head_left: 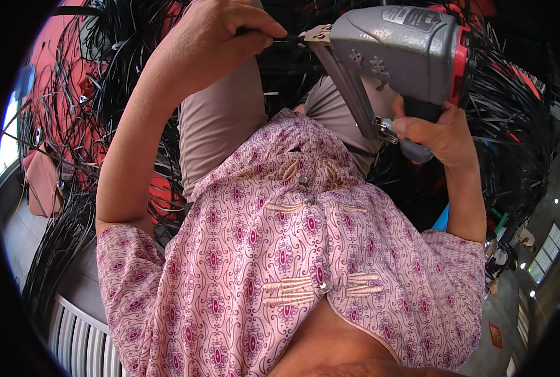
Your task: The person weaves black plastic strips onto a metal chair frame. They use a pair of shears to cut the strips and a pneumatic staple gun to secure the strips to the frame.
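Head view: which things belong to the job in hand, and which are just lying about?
Apparently the job:
grey power tool, gripped by the right hand; left hand near its nose
black strips

Apparently lying about:
pink bag
red card on the floor

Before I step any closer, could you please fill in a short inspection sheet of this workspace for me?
Surface: red surface, partly covered by long, thin, black strips; its material is unclear.
Job's things: grey, gun-shaped tool with a red rear band, held up in front of the body.
Clutter: the black strips, tangled on both sides of the person.
Hands: right hand grips the tool's handle; left hand is by its narrow nose, whether pinching anything is unclear.
Cables: nothing seen for certain among the strips.
Surroundings: pink, bag-like item at left; pale, ribbed panel at lower left.
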`<control>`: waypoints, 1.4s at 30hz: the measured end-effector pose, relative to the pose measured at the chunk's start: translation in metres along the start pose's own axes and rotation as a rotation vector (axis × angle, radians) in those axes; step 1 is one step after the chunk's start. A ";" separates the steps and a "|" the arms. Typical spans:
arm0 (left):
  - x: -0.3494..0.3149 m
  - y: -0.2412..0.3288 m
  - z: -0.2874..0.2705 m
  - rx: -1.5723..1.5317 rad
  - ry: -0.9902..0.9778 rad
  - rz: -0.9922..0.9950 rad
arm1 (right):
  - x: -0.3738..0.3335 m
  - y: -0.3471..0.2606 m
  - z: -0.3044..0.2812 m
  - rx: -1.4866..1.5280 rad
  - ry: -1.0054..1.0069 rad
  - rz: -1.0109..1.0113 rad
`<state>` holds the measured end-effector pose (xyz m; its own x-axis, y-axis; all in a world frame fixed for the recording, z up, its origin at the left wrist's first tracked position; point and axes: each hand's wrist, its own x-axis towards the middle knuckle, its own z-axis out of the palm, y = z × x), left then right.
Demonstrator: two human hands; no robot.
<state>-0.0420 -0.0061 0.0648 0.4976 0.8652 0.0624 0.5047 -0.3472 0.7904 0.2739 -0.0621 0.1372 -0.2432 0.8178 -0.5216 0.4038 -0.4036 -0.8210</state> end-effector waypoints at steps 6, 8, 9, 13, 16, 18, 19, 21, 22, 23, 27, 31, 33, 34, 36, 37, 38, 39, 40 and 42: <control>0.003 0.004 -0.003 0.038 -0.010 0.038 | 0.004 0.005 0.002 0.033 -0.037 -0.058; 0.003 0.005 -0.004 0.032 -0.026 0.005 | 0.005 0.000 0.004 -0.003 -0.035 -0.056; 0.004 0.006 -0.004 0.036 -0.035 -0.011 | 0.006 -0.001 0.004 -0.008 -0.042 -0.059; 0.002 0.002 -0.004 0.018 -0.049 0.039 | 0.005 -0.009 0.000 -0.067 -0.068 -0.086; 0.000 0.001 0.000 -0.022 -0.021 0.011 | 0.004 -0.013 0.000 -0.070 -0.038 -0.094; 0.001 -0.002 0.001 -0.018 -0.015 0.043 | 0.004 -0.014 0.000 -0.082 -0.030 -0.094; 0.001 -0.003 0.001 -0.015 -0.012 0.057 | 0.004 -0.013 -0.003 -0.103 -0.041 -0.095; 0.001 -0.003 0.001 -0.036 -0.007 -0.012 | 0.005 -0.014 -0.004 -0.124 -0.050 -0.081; 0.001 -0.003 0.001 -0.046 -0.005 -0.046 | 0.005 -0.017 -0.004 -0.124 -0.046 -0.065; 0.001 -0.005 0.000 -0.052 -0.029 -0.052 | 0.005 -0.019 -0.003 -0.124 -0.043 -0.050; 0.007 -0.015 -0.004 0.011 -0.086 0.006 | 0.006 -0.020 0.000 -0.133 -0.023 -0.076; 0.020 -0.014 -0.017 0.030 -0.181 0.079 | 0.006 -0.024 -0.002 -0.135 -0.032 -0.015; 0.021 -0.006 -0.021 -0.019 -0.183 -0.006 | 0.007 -0.026 -0.002 -0.145 -0.039 -0.017; 0.022 -0.002 -0.022 -0.044 -0.186 -0.047 | 0.007 -0.026 -0.002 -0.147 -0.046 -0.050; 0.022 0.001 -0.023 -0.042 -0.202 -0.103 | 0.007 -0.026 -0.001 -0.139 -0.045 -0.096; 0.023 0.003 -0.024 -0.039 -0.213 -0.130 | 0.007 -0.025 0.000 -0.126 -0.037 -0.108; 0.024 0.009 -0.027 -0.034 -0.228 -0.150 | 0.008 -0.023 0.001 -0.113 -0.029 -0.121; 0.025 0.019 -0.033 -0.028 -0.244 -0.170 | 0.007 -0.023 0.002 -0.090 -0.009 -0.073; 0.025 0.025 -0.037 -0.022 -0.256 -0.193 | 0.005 -0.026 0.003 -0.069 0.008 -0.026; 0.026 0.010 -0.029 0.016 -0.244 -0.150 | 0.003 -0.026 0.002 -0.041 0.022 0.023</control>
<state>-0.0449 0.0232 0.0921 0.5708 0.7952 -0.2046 0.5957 -0.2296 0.7697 0.2611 -0.0497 0.1569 -0.2137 0.8175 -0.5349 0.4454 -0.4058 -0.7981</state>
